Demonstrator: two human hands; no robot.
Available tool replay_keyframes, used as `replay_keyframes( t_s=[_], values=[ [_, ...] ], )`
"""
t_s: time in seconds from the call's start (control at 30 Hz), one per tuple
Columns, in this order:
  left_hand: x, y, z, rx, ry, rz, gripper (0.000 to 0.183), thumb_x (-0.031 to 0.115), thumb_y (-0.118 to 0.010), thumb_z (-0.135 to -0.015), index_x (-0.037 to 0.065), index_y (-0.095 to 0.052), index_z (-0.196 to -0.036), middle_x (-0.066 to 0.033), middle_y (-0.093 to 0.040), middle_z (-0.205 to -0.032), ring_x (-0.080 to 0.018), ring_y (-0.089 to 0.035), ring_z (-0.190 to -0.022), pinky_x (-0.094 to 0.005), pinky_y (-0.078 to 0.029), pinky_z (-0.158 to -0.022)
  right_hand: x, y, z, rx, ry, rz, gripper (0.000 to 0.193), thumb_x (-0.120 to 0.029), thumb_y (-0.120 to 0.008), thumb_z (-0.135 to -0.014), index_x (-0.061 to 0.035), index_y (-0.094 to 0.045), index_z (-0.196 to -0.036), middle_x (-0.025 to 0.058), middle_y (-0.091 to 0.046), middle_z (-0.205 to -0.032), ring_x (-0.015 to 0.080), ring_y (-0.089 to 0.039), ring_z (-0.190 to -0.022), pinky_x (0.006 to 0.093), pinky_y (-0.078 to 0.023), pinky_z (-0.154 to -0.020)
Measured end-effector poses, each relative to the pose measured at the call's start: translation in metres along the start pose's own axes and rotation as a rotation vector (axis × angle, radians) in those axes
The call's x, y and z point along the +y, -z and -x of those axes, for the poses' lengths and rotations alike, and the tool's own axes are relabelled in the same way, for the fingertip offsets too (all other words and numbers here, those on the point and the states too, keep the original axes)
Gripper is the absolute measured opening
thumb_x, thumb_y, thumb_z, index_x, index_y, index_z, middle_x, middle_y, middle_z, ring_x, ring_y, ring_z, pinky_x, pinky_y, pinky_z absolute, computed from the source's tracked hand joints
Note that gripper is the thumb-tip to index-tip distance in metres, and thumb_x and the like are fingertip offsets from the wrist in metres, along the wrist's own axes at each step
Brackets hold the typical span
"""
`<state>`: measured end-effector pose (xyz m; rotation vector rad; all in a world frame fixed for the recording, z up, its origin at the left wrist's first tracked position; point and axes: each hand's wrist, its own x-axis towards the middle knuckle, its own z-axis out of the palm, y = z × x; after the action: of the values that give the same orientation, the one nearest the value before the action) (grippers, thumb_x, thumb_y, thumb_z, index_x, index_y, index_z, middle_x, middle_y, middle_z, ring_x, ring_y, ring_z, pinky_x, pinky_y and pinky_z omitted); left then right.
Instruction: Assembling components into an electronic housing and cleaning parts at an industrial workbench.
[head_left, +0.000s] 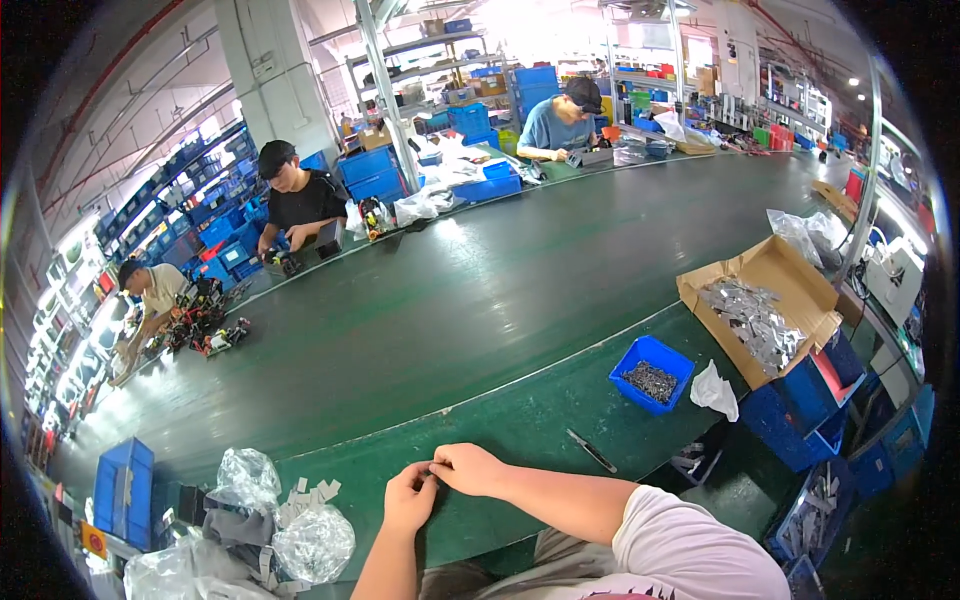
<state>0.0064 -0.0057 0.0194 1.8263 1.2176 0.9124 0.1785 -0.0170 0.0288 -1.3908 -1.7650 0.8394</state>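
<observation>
My left hand (408, 497) and my right hand (466, 468) meet over the near edge of the green bench (520, 440). Their fingertips are pinched together, and whatever lies between them is hidden or too small to name. To the right of my hands lies a slim dark pen-like tool (592, 451) with a pale end. Farther right stands a blue bin (682, 362) of small dark metal parts (650, 382). Left of my left hand, flat grey pieces (300, 503) lie among clear plastic bags (314, 543).
A wide dark green conveyor belt (480, 290) runs beyond the bench. On the right, a cardboard box (712, 325) holds shiny metal pieces (752, 322), beside a crumpled white bag (714, 390). A blue crate (124, 480) stands at left. Several people work across the belt.
</observation>
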Motion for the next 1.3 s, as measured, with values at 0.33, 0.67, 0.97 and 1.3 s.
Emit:
replay_keyframes(
  t_s=[0.33, 0.67, 0.97, 1.3],
  values=[
    [0.000, -0.003, 0.003, 0.040, -0.101, -0.054, 0.025, 0.007, -0.064, -0.087, 0.004, -0.067, -0.112, -0.0043, -0.063, -0.077, -0.0100, -0.057, -0.067, -0.0268, -0.049, -0.065, 0.008, -0.002, 0.002, 0.039, -0.011, -0.043, 0.016, -0.016, -0.069, -0.085, -0.0015, -0.063, -0.082, 0.0144, -0.067, -0.074, 0.0232, -0.065, -0.066, 0.0355, -0.051, -0.061],
    [0.001, 0.097, -0.038, 0.724, -0.193, -0.277, 0.040, 0.013, -0.068, -0.084, 0.002, -0.054, -0.120, -0.0157, -0.058, -0.116, -0.0298, -0.054, -0.104, -0.0393, -0.044, -0.088, -0.010, 0.004, -0.005, -0.003, -0.104, -0.095, 0.020, -0.018, -0.070, -0.087, -0.0002, -0.061, -0.084, 0.0150, -0.065, -0.073, 0.0260, -0.063, -0.066, 0.0356, -0.050, -0.064],
    [-0.124, 0.359, -0.130, 0.555, 0.579, -1.120, 0.056, 0.044, -0.055, -0.089, -0.003, -0.058, -0.121, -0.0272, -0.055, -0.130, -0.0442, -0.051, -0.122, -0.0492, -0.041, -0.104, -0.019, -0.002, -0.004, -0.067, -0.082, -0.140, 0.020, -0.015, -0.070, -0.088, 0.0005, -0.058, -0.082, 0.0092, -0.059, -0.066, 0.0160, -0.056, -0.059, 0.0311, -0.045, -0.059],
    [-0.202, 0.380, -0.229, -0.410, 0.479, -1.506, 0.035, 0.026, -0.047, -0.095, 0.004, -0.068, -0.112, -0.0211, -0.068, -0.107, -0.0359, -0.065, -0.101, -0.0481, -0.052, -0.088, -0.007, 0.001, -0.004, -0.055, -0.150, -0.172, 0.019, -0.010, -0.072, -0.085, -0.0014, -0.056, -0.078, 0.0052, -0.057, -0.064, 0.0117, -0.052, -0.057, 0.0284, -0.044, -0.056]
  ],
)
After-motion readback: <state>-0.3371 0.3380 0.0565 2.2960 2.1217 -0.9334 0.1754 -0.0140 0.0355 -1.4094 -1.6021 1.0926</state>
